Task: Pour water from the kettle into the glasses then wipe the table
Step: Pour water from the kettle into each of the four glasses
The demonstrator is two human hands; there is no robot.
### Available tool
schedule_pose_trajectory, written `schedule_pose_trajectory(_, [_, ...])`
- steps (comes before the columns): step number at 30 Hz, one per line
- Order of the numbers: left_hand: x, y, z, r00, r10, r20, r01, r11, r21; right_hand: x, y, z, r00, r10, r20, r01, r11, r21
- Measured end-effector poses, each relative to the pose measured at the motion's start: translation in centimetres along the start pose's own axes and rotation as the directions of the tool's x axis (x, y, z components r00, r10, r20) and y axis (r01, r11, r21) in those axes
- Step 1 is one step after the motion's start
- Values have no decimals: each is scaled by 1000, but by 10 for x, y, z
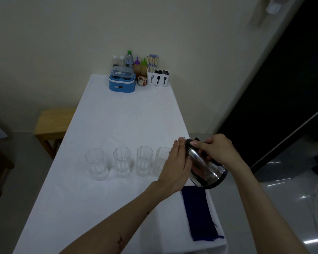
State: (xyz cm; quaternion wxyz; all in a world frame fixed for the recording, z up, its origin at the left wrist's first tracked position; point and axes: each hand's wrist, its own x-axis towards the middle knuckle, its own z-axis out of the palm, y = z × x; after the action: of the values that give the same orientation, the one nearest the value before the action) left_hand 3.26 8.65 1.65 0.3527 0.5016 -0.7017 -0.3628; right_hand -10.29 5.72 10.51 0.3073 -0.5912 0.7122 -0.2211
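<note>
A steel kettle [206, 169] with a black handle and base is tilted left above the table's right side. My right hand [217, 151] grips its handle. My left hand [176, 165] lies flat against the kettle's left side near the spout, fingers together. Several clear glasses stand in a row across the white table [106, 208]; the rightmost glass [161, 160] is just left of my left hand and partly hidden by it, another glass [144, 161] beside it. Whether water is flowing I cannot tell. A dark blue cloth [200, 215] lies near the right edge, below the kettle.
At the table's far end stand a blue box [122, 82], several bottles [134, 61], a small cup [142, 81] and a white cutlery holder [158, 77]. A wooden stool [51, 125] is left of the table. Shiny floor and a dark doorway lie to the right.
</note>
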Motion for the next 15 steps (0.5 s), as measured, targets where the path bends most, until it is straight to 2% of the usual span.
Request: schedule_pose_trajectory(15, [1,-2,-3,1000,3,0,-3,1000,-16,-1,-8,2,1000,-6,0,6,1000,4])
